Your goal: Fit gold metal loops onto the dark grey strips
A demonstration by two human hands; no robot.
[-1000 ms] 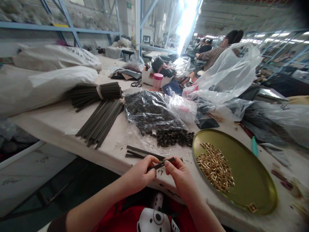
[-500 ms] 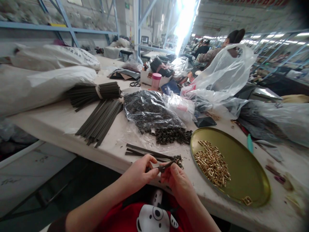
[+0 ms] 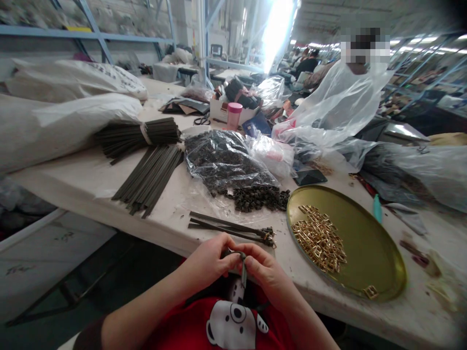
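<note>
Close together at the table's front edge, my left hand [image 3: 215, 255] and my right hand [image 3: 262, 267] both pinch one dark strap [image 3: 243, 272]. The strap bends between the fingertips and one end hangs down in front of my red top. Whether a buckle or loop sits on it is hidden by the fingers. Just beyond the hands lie a few straps with buckles [image 3: 233, 228], their gold ends pointing right. To the right, a round gold-coloured tray [image 3: 372, 243] carries a heap of small gold buckles [image 3: 321, 238].
Small black loops [image 3: 255, 199] spill from a clear plastic bag [image 3: 226, 158]. Left of them are loose dark straps [image 3: 149, 180] and a tied bundle [image 3: 160, 132]. A pink-lidded jar [image 3: 234, 115], a black phone-like slab [image 3: 310, 177] and white sacks [image 3: 65, 121] lie around. A person is at the back right.
The strap, earlier stretched towards the right between my hands, is now bent with an end hanging down. My right hand has turned inward, its fingertips meeting the left's.
</note>
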